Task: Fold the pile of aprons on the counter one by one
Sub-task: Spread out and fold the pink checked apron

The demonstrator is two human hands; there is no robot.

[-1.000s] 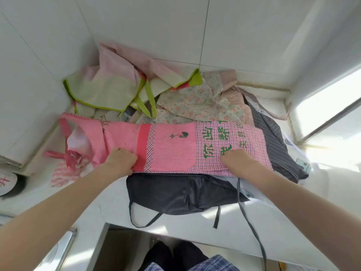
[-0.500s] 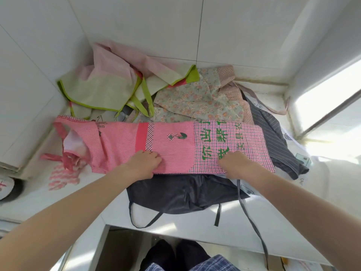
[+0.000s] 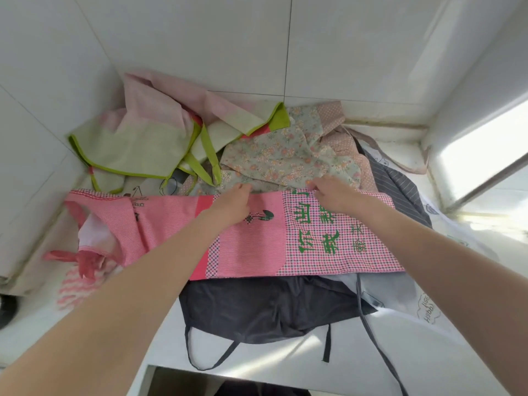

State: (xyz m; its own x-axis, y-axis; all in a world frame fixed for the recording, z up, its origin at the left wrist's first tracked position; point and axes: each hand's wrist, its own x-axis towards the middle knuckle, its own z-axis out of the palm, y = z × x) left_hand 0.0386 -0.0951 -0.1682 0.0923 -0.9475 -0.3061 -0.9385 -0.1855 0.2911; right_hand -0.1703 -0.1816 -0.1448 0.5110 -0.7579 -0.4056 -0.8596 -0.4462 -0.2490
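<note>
A pink apron [image 3: 245, 235] lies as a long folded band across the middle of the frame, on top of the pile on the white tabletop [image 3: 257, 355]. Both bare arms reach in from the lower corners, stretched forward and converging toward the band's far edge. The left hand [image 3: 233, 202] sits at that edge just left of centre, knuckles up, fingers curled over the cloth and pinching it. The right hand [image 3: 333, 194] is just beside it to the right, near the green lettering, its fingers likewise bent and pinching the same edge; the two hands are a little apart. Below the pink apron, toward the bottom of the frame, a black apron [image 3: 265, 310] spreads out with its straps trailing over the tabletop's near edge. Above the hands lies a floral apron [image 3: 288, 158], and a green-trimmed apron [image 3: 134, 141] is heaped in the upper left against the tiled wall [image 3: 200, 38]. A grey striped apron [image 3: 400, 187] shows at the right.
</note>
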